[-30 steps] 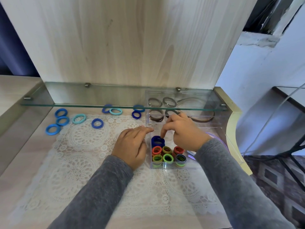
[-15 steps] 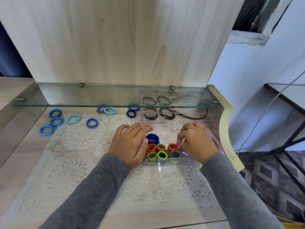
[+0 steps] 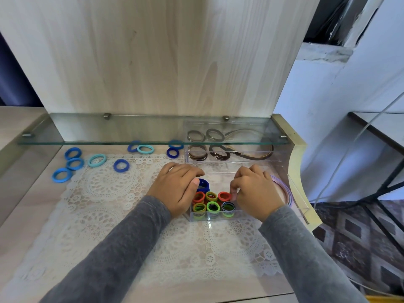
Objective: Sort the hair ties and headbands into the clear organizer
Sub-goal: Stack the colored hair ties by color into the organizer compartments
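In the head view, the clear organizer (image 3: 209, 216) is seen on the lace mat (image 3: 105, 193), just in front of both hands. Its near compartment is packed with stacked hair ties: dark blue ties (image 3: 203, 185) at the back left, a red tie (image 3: 224, 196) in the middle row at the right, and green ties (image 3: 213, 207) along the near wall. Brown ties (image 3: 197, 152) and a brown headband (image 3: 258, 155) are laid in the rear section, partly under the glass shelf (image 3: 153, 142).

The left hand (image 3: 177, 189) is laid palm down against the organizer's left wall, fingers relaxed and nothing gripped; its thumb tip is pressed to the dark blue ties. The right hand (image 3: 254, 191) is held over the right side of the compartment with its fingers curled and thumb and forefinger drawn together right at the red tie. Whether that tie is actually pinched or only nudged cannot be told.

The loose blue ties (image 3: 75, 164) are scattered flat on the table, holes upward, well off to the left and further back, with a dark blue one (image 3: 121, 165) on the mat and two more (image 3: 172, 153) just beside the organizer's back left corner. No long axis is offered by the rings, so any approach from above would serve. The left hand is judged the nearer, and a reach to the left and away from the body would be called for
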### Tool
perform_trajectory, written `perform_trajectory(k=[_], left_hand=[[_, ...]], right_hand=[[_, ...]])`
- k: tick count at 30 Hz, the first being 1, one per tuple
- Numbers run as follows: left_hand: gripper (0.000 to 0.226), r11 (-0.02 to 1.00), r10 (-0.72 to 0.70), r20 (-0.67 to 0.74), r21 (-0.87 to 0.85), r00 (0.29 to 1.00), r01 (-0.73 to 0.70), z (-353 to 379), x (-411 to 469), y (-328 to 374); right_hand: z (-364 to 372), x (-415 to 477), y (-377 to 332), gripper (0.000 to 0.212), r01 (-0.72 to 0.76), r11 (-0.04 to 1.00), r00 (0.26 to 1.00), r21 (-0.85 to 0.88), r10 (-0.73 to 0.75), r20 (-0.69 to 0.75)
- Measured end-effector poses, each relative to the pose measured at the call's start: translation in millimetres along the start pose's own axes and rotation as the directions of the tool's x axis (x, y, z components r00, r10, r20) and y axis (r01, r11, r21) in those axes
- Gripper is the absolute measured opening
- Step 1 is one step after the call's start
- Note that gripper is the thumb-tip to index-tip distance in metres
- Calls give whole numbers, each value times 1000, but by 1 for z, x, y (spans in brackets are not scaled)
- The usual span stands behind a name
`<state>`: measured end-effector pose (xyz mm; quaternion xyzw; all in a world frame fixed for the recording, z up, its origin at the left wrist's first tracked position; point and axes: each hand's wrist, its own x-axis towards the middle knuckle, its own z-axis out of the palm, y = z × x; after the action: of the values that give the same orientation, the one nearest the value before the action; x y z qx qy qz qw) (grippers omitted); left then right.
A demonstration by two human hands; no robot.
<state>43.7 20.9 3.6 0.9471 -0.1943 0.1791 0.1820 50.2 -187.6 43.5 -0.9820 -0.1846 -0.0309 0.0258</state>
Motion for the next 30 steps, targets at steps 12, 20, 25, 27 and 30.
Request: perform_trajectory(k=[12, 20, 25, 27, 30], left_hand=[[59, 1000, -1, 68, 20, 998, 0, -2, 4, 0], [62, 1000, 2, 74, 12, 997, -3, -1, 2, 0], [52, 999, -9, 24, -40, 1000, 10, 1, -3, -4], [48, 998, -49, -25, -43, 998, 48, -1, -7, -5], [45, 992, -128, -127, -3, 984, 129, -7, -17, -8]], right_hand=[[12, -18, 2, 19, 10, 997, 992, 81, 1, -128], [6, -21, 3, 25, -30, 994, 998, 109, 37, -57], [3, -17, 5, 22, -90, 982, 986, 169, 112, -126], [3, -13, 2, 24, -100, 972, 974, 215, 140, -179], [4, -3, -15, 29, -53, 945, 938, 323, 158, -310]])
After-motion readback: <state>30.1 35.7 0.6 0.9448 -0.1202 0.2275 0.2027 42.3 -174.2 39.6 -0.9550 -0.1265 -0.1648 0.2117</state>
